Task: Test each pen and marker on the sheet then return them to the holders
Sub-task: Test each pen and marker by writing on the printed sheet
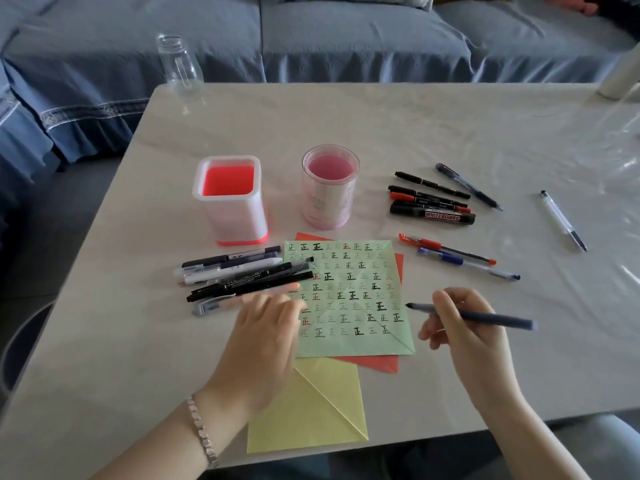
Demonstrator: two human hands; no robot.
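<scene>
Right hand (464, 327) gripping a dark pen (485, 317), tip just off the right edge of the green sheet (349, 299), left hand (266, 334) flat and open on the sheet's left edge, two empty holders (230, 199) behind, loose pens (242, 278) beside them

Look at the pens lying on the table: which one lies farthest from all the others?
The clear-barrelled pen with a black tip at the far right. It lies alone on the white table, whereas the other pens lie in clusters or pairs.
</scene>
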